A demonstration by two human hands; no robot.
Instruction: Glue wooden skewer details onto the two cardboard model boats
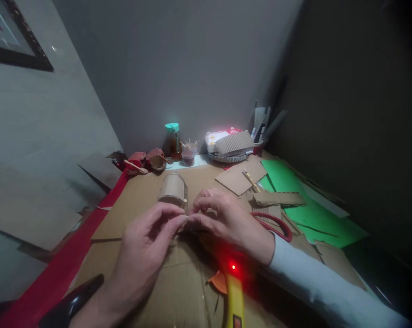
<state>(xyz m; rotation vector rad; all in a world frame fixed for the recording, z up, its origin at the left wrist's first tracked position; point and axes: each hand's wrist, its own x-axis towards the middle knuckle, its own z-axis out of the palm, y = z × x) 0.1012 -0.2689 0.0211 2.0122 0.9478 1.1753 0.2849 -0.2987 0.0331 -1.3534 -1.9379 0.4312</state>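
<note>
Over the cardboard-covered table, my left hand [142, 253] and my right hand [228, 223] meet fingertip to fingertip. Both pinch at a tiny pale piece, too small and blurred to name. Just beyond them stands a small arched cardboard form [172, 187] with a curved top. Beneath my right forearm lies a yellow tool with an orange part [235, 298] and a glowing red light, which looks like a hot glue gun. Red scissor-like handles [277, 224] show to the right of my right wrist.
Cardboard pieces [241, 175] and green sheets [291, 182] lie on the right. At the back stand a bottle with a turquoise lid [172, 141], a small cup [188, 158], red-brown bowl-like pieces [156, 160], a foil-edged tray [228, 158] and a holder of tools [258, 146].
</note>
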